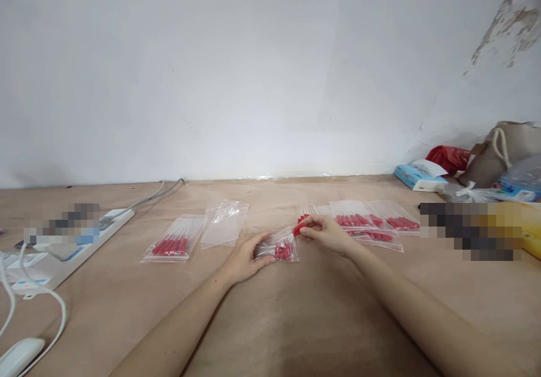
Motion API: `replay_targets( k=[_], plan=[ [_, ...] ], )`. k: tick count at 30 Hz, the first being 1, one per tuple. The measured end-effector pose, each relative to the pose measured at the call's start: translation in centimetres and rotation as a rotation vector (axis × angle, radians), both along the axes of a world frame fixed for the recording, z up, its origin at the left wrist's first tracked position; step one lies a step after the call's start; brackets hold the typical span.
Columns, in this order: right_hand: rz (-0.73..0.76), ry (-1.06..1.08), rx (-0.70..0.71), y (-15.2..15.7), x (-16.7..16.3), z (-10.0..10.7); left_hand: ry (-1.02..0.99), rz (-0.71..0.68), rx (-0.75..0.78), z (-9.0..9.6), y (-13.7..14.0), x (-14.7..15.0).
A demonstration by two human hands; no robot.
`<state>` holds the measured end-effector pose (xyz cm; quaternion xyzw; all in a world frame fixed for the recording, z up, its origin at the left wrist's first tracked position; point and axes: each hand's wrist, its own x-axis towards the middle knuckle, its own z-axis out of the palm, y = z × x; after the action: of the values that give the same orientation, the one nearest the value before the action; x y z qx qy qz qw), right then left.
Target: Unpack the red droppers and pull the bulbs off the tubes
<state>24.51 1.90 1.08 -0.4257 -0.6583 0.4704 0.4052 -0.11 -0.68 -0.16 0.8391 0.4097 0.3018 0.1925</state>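
Note:
My left hand (249,257) is closed on the left side of a clear zip bag (270,248), thumb in front and fingers behind. Red pieces (283,251) show through its plastic. At the bag's right-hand opening, my right hand (323,233) pinches a small red-handled piece (299,229); its far end is hard to make out. Just behind that hand lie several loose thin pale sticks with red ends (305,217). Farther right are filled bags of red-handled pieces (359,220). Left of my left hand lie flat, unfilled clear bags (224,222) and one filled bag (169,245).
A white power strip (91,247) with cables stands on the left of the brown table (236,332), and a white mouse-like object (21,357) lies nearer. At the back right are a blue tissue pack (418,177), a grey-brown bag (486,157) and blurred-out items.

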Motion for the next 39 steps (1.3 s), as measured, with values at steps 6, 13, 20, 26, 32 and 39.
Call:
replay_targets(
  k=[6, 13, 20, 26, 32, 39],
  plan=[
    [-0.243, 0.140, -0.025, 1.6, 5.6, 3.6, 0.188, -0.042, 0.096, 0.7, -0.3, 0.0],
    [-0.443, -0.005, 0.567, 1.5, 2.0, 2.2, 0.400, -0.131, 0.059, 1.1, -0.5, 0.0],
    [-0.254, -0.776, 1.108, 1.9, -1.2, -1.4, 0.456, -0.194, 0.041, 1.7, -0.8, -0.3],
    [-0.230, -1.016, 1.227, 2.0, -0.9, -2.1, 0.486, -0.158, 0.069, 1.2, -0.9, -0.2],
    [-0.222, -1.032, 1.170, 1.9, -1.3, -2.0, 0.458, -0.171, 0.078, 1.0, -1.1, -0.7],
    [-0.313, -0.747, 0.905, -1.5, -0.7, -0.1, 0.455, -0.174, 0.060, 1.1, -1.1, -0.7]
  ],
)
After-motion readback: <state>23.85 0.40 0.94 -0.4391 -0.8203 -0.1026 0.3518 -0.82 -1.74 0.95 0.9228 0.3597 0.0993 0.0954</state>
